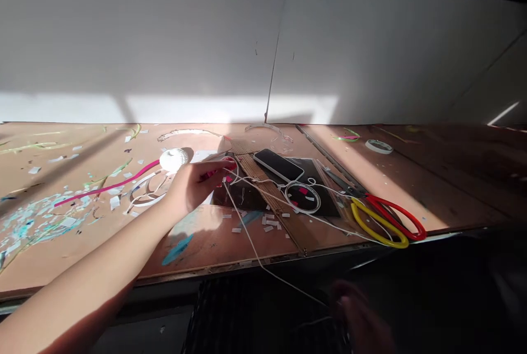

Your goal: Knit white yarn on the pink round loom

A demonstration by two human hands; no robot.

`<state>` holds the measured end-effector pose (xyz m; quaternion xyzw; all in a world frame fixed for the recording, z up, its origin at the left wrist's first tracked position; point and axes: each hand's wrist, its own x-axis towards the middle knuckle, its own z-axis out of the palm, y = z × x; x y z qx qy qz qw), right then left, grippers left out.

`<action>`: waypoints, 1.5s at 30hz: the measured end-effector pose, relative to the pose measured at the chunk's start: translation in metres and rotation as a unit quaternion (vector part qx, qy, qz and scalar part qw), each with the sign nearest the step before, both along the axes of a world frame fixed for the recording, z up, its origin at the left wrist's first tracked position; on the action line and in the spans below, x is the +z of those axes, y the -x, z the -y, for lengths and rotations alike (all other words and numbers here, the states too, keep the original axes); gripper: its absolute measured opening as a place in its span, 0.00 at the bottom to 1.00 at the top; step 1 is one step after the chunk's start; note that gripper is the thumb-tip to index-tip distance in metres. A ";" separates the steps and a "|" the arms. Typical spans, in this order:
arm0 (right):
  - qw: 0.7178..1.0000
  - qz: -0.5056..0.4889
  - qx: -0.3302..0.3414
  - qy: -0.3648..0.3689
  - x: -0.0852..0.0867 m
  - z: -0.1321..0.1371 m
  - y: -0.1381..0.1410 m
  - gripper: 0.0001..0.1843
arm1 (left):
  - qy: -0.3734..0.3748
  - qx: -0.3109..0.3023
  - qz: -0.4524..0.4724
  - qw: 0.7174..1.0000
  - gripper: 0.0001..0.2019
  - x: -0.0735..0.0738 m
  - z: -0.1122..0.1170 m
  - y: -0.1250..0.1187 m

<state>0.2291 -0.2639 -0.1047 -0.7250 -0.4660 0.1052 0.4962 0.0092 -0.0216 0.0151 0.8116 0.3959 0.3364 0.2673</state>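
Thin white cord (246, 233) trails across the plywood bench (214, 247), pinched narrowly in the left hand (195, 189), arm stretched forward. Right hand (358, 315) hangs blurred in shadow below, grip impossible to tell. One black phone (278, 165) lies just beside.

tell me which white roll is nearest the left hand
The white roll right beside the left hand, at the end of the pink strip. The other, a flat ring-shaped roll, lies far right, beyond the phone.

Thin white cord (247, 233), slack, looping, hanging downward
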 end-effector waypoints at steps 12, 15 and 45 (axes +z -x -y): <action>0.944 0.312 -0.104 -0.038 0.016 -0.024 -0.098 0.12 | 0.021 0.007 0.091 0.996 0.15 0.011 0.017 0.001; 0.956 0.264 -0.094 -0.082 0.016 -0.018 -0.106 0.10 | 0.017 -0.013 0.083 0.996 0.15 0.007 0.014 0.002; 0.968 0.033 -0.212 -0.129 0.061 -0.022 -0.155 0.15 | -0.032 -0.109 0.046 0.992 0.11 -0.005 0.011 -0.002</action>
